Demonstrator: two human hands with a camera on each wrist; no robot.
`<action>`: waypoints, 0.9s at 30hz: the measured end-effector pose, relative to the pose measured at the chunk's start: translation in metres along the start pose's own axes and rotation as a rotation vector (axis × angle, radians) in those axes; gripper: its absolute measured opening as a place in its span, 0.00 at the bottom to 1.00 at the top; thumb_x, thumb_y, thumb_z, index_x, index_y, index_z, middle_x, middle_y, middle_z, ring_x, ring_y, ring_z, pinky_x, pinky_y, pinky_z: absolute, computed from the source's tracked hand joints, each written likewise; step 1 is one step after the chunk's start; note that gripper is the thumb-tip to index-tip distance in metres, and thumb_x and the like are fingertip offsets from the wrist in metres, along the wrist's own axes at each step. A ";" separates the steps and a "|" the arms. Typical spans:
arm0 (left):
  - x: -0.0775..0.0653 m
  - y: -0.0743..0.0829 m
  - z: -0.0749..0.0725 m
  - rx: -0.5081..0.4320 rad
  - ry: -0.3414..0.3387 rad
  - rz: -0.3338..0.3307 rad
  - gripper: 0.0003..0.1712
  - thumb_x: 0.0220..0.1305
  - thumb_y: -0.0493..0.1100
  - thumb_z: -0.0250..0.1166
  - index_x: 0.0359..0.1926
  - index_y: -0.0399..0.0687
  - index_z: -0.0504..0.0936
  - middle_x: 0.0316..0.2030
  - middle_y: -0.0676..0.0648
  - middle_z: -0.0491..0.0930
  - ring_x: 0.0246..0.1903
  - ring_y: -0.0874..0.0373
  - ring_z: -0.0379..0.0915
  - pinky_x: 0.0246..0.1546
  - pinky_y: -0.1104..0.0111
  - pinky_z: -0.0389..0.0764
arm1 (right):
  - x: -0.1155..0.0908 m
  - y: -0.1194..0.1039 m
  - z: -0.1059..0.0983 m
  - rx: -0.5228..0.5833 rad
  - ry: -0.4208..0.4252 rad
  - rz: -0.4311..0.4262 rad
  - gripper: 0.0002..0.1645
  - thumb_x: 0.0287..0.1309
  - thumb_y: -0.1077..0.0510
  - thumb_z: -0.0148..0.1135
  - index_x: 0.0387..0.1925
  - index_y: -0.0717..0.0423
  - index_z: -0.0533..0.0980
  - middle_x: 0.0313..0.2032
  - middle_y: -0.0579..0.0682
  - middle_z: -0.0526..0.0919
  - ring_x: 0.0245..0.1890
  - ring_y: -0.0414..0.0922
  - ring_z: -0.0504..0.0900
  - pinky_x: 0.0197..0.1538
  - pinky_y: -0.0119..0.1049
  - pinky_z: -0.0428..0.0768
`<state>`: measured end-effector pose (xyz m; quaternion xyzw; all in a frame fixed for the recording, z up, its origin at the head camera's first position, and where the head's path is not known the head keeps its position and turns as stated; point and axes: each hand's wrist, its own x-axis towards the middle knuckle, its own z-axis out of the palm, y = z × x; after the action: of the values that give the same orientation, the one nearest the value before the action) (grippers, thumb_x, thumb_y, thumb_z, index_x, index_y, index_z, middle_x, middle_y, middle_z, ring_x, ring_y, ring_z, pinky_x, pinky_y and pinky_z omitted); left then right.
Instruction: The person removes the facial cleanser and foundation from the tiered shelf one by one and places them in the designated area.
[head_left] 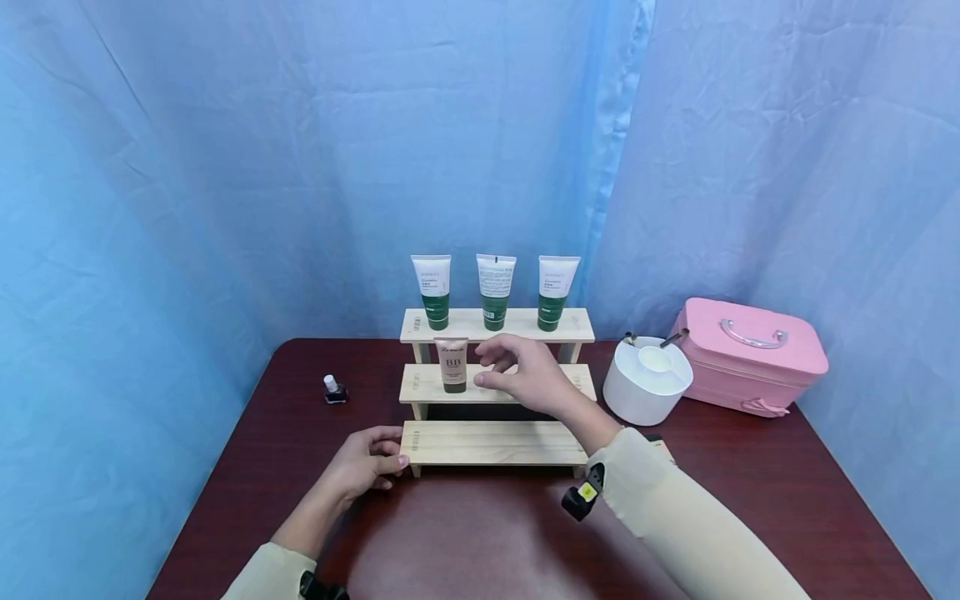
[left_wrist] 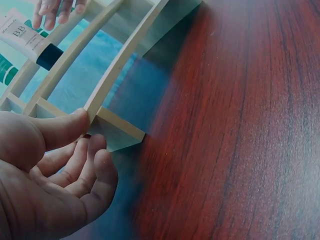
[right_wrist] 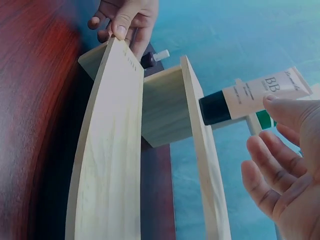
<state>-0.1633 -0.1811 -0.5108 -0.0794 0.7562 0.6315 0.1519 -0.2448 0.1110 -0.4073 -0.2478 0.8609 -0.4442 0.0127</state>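
Observation:
A three-step wooden display rack (head_left: 495, 442) stands on the table. At the left end of its lowest step, my left hand (head_left: 367, 462) pinches the board, thumb on top and fingers beneath, as the left wrist view (left_wrist: 65, 170) also shows. A beige BB cream tube (head_left: 452, 365) stands upright, cap down, on the left part of the middle step. Just right of that tube is my right hand (head_left: 528, 375), fingers loosely bent and a small gap showing in the head view. Three white-and-green tubes, left (head_left: 432, 292), middle (head_left: 496, 292) and right (head_left: 557, 292), stand on the top step.
Left of the rack lies a small dark bottle with a white cap (head_left: 335, 390). To the right are a white round organizer (head_left: 647, 383) and a pink case (head_left: 753, 358) with a handle. Partly behind the right sleeve, a small flat item (head_left: 663, 450) shows. Blue curtains (head_left: 337, 167) surround the table.

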 end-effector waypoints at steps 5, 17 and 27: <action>0.001 0.001 -0.001 0.030 0.004 -0.008 0.29 0.62 0.29 0.70 0.64 0.35 0.76 0.38 0.43 0.81 0.28 0.53 0.79 0.23 0.63 0.81 | 0.004 -0.002 0.008 0.018 0.014 -0.009 0.24 0.58 0.53 0.76 0.54 0.55 0.81 0.46 0.54 0.87 0.41 0.41 0.86 0.46 0.41 0.84; 0.000 0.001 0.000 0.016 -0.002 -0.005 0.28 0.62 0.28 0.70 0.63 0.34 0.76 0.37 0.43 0.81 0.27 0.55 0.78 0.22 0.64 0.80 | 0.012 -0.002 0.023 0.076 0.040 0.039 0.22 0.57 0.53 0.77 0.52 0.49 0.81 0.46 0.46 0.87 0.42 0.41 0.86 0.51 0.42 0.84; 0.000 0.001 0.000 0.010 -0.004 -0.008 0.28 0.62 0.28 0.69 0.64 0.33 0.75 0.36 0.43 0.80 0.27 0.55 0.78 0.23 0.64 0.81 | 0.013 -0.007 0.029 0.071 0.062 0.060 0.19 0.58 0.54 0.77 0.49 0.50 0.81 0.45 0.46 0.87 0.42 0.41 0.86 0.50 0.41 0.84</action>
<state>-0.1634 -0.1813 -0.5096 -0.0804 0.7587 0.6271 0.1566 -0.2460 0.0802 -0.4166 -0.2075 0.8517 -0.4811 0.0082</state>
